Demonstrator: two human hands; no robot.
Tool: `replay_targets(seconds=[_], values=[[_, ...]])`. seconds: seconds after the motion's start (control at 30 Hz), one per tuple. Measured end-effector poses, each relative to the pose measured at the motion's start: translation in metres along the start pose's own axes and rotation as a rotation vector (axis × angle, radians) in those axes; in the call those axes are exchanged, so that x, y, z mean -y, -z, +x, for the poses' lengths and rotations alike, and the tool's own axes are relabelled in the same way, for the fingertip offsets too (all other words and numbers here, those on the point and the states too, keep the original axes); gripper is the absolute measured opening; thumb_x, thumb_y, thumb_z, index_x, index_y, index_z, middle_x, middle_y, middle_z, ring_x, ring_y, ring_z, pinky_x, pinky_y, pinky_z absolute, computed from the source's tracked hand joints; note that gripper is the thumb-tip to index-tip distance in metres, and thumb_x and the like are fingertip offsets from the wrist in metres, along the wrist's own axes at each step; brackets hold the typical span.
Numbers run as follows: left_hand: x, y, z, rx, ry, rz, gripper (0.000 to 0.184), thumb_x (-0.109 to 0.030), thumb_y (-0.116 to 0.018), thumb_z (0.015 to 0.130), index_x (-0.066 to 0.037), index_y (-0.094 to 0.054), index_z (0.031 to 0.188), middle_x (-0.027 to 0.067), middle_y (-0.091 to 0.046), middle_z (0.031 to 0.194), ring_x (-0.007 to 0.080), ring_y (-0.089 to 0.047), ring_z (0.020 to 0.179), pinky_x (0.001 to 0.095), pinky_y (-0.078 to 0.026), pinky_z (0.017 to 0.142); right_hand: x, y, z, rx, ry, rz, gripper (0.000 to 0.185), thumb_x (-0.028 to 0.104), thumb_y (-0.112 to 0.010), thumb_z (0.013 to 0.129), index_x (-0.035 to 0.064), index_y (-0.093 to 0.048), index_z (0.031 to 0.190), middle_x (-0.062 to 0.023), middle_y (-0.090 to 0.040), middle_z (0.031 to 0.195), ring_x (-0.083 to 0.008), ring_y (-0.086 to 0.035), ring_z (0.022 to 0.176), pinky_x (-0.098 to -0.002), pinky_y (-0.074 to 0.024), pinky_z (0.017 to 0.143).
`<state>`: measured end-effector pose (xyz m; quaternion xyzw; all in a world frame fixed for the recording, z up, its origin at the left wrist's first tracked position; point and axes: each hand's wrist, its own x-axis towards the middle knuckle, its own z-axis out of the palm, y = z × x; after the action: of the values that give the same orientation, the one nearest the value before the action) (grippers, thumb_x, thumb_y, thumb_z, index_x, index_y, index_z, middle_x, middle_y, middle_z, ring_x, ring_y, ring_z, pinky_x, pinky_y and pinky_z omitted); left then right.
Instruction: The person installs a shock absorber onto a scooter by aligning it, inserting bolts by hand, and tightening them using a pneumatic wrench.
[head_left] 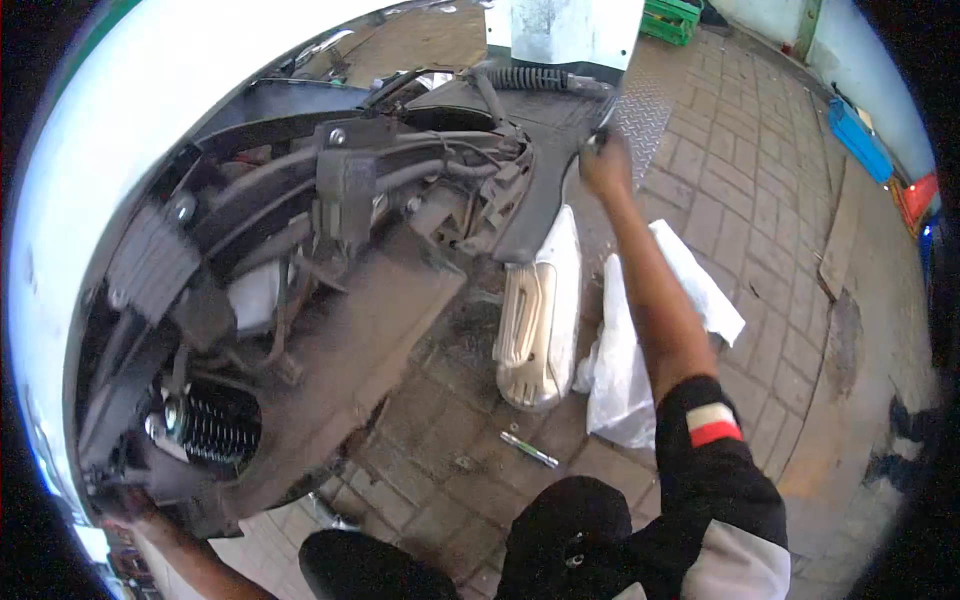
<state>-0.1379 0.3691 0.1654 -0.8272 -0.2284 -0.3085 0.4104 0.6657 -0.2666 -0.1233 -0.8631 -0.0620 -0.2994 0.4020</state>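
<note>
A scooter with its inner frame [350, 190] exposed fills the left and middle of the head view. My right hand [607, 168] is closed at the right edge of the dark footboard [550, 130]. A small dark thing shows at its fingers, too blurred to name. Down at the lower left, my left hand [128, 507] reaches under the scooter's rear end, its fingers hidden in shadow. Above that hand sits a black coil spring [215, 425]. Between my arms, the brown, dusty inner fender [350, 340] slants downward.
A pale, ribbed, muffler-like part [535, 335] lies on the brick paving [740, 190], beside white plastic wrapping [622, 375]. Nearer my knees lies a short metal rod [529, 449]. A green crate [668, 20] and a blue object [860, 138] stand farther off along the right.
</note>
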Motion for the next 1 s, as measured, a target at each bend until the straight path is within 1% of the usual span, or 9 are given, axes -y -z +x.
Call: replay_targets(seconds=[0.03, 0.1, 0.27, 0.3, 0.33, 0.43, 0.63, 0.83, 1.0], values=[[0.004, 0.008, -0.01, 0.002, 0.099, -0.161, 0.047, -0.038, -0.044, 0.096, -0.007, -0.047, 0.132, 0.0105, -0.054, 0.129, 0.0233, -0.052, 0.118, 0.0403, -0.04, 0.102, -0.007, -0.023, 0.045, 0.308, 0.008, -0.271, 0.046, 0.038, -0.054, 0.089, -0.0006, -0.06, 0.115, -0.0269, -0.059, 0.116, -0.0405, -0.056, 0.11, -0.046, -0.0369, 0.102], [0.015, 0.02, -0.039, -0.054, 0.267, -0.514, 0.051, -0.038, -0.046, 0.096, -0.005, -0.045, 0.134, 0.012, -0.052, 0.133, 0.0254, -0.05, 0.12, 0.0418, -0.038, 0.104, -0.025, -0.053, 0.098, 0.515, -0.003, -0.43, 0.057, 0.041, -0.057, 0.084, -0.0002, -0.054, 0.124, -0.0251, -0.053, 0.127, -0.0391, -0.05, 0.12, -0.0464, -0.0339, 0.106], [-0.062, 0.081, -0.009, -0.027, 0.519, -1.93, 0.051, -0.038, -0.045, 0.096, -0.003, -0.045, 0.134, 0.0149, -0.051, 0.133, 0.0283, -0.05, 0.12, 0.0454, -0.041, 0.102, -0.039, -0.09, 0.131, 0.19, -0.155, -0.369, 0.062, 0.046, -0.047, 0.091, 0.017, -0.036, 0.144, -0.0094, -0.023, 0.155, -0.0321, -0.017, 0.143, -0.0508, -0.0216, 0.114], [-0.105, 0.105, 0.016, 0.023, 0.547, -2.15, 0.05, -0.038, -0.045, 0.097, -0.004, -0.045, 0.134, 0.0154, -0.051, 0.132, 0.0283, -0.051, 0.119, 0.0452, -0.043, 0.101, -0.056, -0.112, 0.14, 0.005, 0.063, -0.524, 0.052, 0.044, -0.047, 0.092, 0.0157, -0.046, 0.136, -0.0123, -0.032, 0.149, -0.0353, -0.025, 0.139, -0.0508, -0.0281, 0.11], [-0.13, 0.119, 0.019, -0.073, 0.737, -1.851, 0.056, -0.041, -0.049, 0.095, -0.005, -0.04, 0.137, 0.014, -0.048, 0.134, 0.0279, -0.049, 0.119, 0.0443, -0.043, 0.1, -0.089, -0.132, 0.156, -0.193, 0.287, -0.666, 0.045, 0.041, -0.046, 0.093, 0.0144, -0.056, 0.128, -0.0151, -0.041, 0.144, -0.0384, -0.033, 0.134, -0.0508, -0.0345, 0.106], [-0.162, 0.133, 0.023, -0.113, 0.878, -1.885, 0.055, -0.041, -0.047, 0.095, -0.004, -0.042, 0.135, 0.0142, -0.05, 0.132, 0.0284, -0.049, 0.119, 0.0446, -0.042, 0.101, -0.093, -0.15, 0.18, 0.007, 0.716, -0.49, 0.043, 0.037, -0.045, 0.093, 0.0126, -0.056, 0.127, -0.0175, -0.053, 0.131, -0.0384, -0.049, 0.121, -0.0476, -0.0428, 0.098], [-0.256, 0.164, 0.078, -0.214, 0.707, -2.353, 0.053, -0.041, -0.044, 0.096, -0.004, -0.045, 0.133, 0.0147, -0.053, 0.129, 0.0293, -0.05, 0.119, 0.0452, -0.041, 0.102, -0.039, -0.189, 0.187, 0.293, 0.566, -0.378, 0.041, 0.035, -0.045, 0.094, 0.0104, -0.056, 0.125, -0.0174, -0.054, 0.127, -0.0374, -0.05, 0.117, -0.0461, -0.044, 0.095], [-0.278, 0.168, 0.133, -0.219, 0.391, -2.628, 0.051, -0.041, -0.041, 0.097, -0.003, -0.048, 0.131, 0.0152, -0.056, 0.126, 0.0301, -0.051, 0.119, 0.0458, -0.041, 0.103, -0.018, -0.181, 0.181, 0.297, 0.505, -0.372, 0.039, 0.033, -0.046, 0.095, 0.0081, -0.055, 0.123, -0.0174, -0.055, 0.124, -0.0365, -0.052, 0.113, -0.0446, -0.0452, 0.092], [-0.265, 0.157, 0.138, -0.293, 0.425, -2.682, 0.047, -0.035, -0.038, 0.099, -0.002, -0.049, 0.13, 0.0159, -0.057, 0.125, 0.0305, -0.051, 0.12, 0.0443, -0.038, 0.106, -0.006, -0.16, 0.176, 0.232, 0.485, -0.264, 0.037, 0.031, -0.046, 0.095, 0.0062, -0.055, 0.121, -0.0173, -0.055, 0.121, -0.0357, -0.053, 0.11, -0.0434, -0.0462, 0.09]])
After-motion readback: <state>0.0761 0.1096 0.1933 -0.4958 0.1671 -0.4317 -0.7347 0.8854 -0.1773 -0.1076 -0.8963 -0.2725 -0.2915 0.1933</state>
